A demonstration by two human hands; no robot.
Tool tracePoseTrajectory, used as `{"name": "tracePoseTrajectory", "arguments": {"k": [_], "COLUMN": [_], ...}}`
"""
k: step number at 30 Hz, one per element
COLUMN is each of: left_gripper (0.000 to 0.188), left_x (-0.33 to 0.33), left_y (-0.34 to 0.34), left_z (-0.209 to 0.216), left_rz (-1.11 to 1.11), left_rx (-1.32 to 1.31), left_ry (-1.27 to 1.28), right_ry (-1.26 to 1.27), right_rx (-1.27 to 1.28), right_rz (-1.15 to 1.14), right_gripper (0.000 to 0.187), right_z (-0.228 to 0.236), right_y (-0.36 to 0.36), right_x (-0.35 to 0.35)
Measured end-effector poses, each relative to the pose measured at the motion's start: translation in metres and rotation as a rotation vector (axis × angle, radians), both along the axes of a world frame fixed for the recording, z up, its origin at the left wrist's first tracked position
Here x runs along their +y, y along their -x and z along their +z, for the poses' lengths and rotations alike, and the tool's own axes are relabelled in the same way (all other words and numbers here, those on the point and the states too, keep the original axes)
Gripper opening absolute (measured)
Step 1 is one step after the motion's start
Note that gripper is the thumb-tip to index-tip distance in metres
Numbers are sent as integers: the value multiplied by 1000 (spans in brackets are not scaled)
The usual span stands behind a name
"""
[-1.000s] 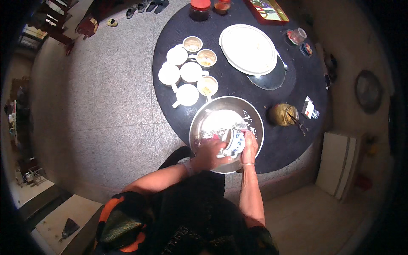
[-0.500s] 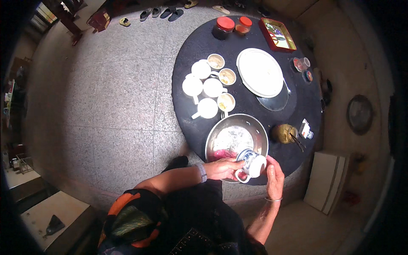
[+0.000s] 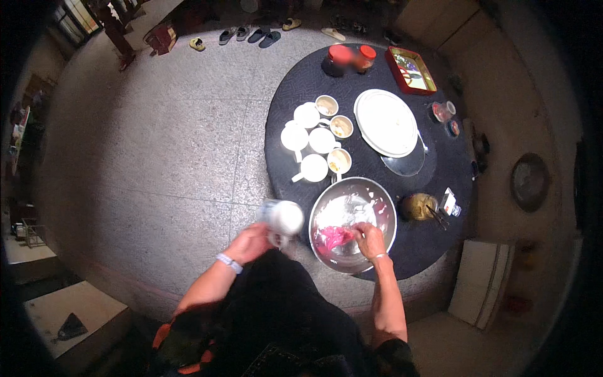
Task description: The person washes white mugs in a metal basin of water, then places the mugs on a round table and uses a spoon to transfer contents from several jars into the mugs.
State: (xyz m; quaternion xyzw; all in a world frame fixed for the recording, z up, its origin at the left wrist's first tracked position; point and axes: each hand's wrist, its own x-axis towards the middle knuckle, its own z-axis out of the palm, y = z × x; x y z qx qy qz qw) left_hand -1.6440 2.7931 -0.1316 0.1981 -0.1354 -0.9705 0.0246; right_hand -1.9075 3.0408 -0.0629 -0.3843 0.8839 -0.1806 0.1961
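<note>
One blurred white mug (image 3: 287, 218) is held in the grip of the left hand (image 3: 249, 242), left of the metal basin (image 3: 387, 220). Inside the basin, the right hand (image 3: 370, 240) grips a pink cloth (image 3: 337, 237). Seven more mugs (image 3: 322, 141) stand beyond on the dark counter (image 3: 411, 251).
</note>
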Motion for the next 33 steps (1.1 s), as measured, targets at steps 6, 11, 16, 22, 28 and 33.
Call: {"name": "tracePoseTrajectory", "arguments": {"k": [6, 11, 16, 22, 28, 33], "left_gripper": [46, 41, 48, 47, 44, 47], "left_x": [-72, -116, -162, -250, -314, -329], "left_y": [-130, -195, -200, -172, -131, -106], "left_z": [-7, -31, -39, -52, -56, -54], "left_rz": [521, 760, 727, 620, 497, 417], "left_rx": [-292, -453, -505, -535, -503, -479], "left_ry": [79, 68, 71, 60, 83, 99], "right_ry": [160, 81, -5, -321, -323, -268], "right_rx": [-68, 179, 380, 316, 278, 397], "right_rz": [45, 127, 116, 175, 208, 263], "right_gripper": [33, 56, 50, 36, 23, 19], "right_z": [5, -12, -46, -74, -86, -102], "right_y": [-4, 13, 42, 59, 65, 66], "right_x": [-91, -172, -233, -257, -262, -252]}}
